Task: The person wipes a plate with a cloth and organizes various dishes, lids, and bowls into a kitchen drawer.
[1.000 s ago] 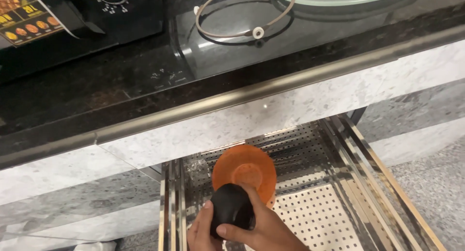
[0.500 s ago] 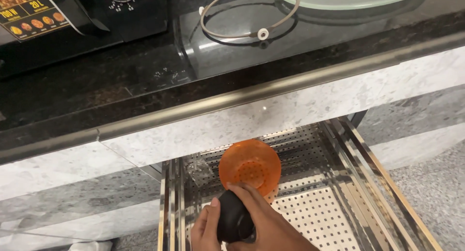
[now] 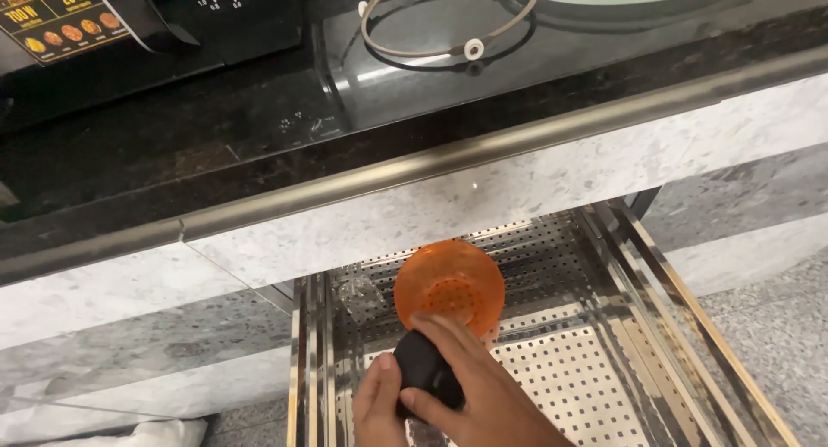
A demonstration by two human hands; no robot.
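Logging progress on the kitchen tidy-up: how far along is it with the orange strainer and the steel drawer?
Done: the perforated steel drawer stands pulled open below the counter edge. In hand: the right hand grips a black object, with the left hand touching it, and the orange strainer sits just above the drawer floor. Left: neither item lies released in the drawer.

Label: rectangular black sticker with yellow bands and small round food pictures [image 3: 65,20]
Place: top left corner, on the black appliance front [image 3: 224,16]
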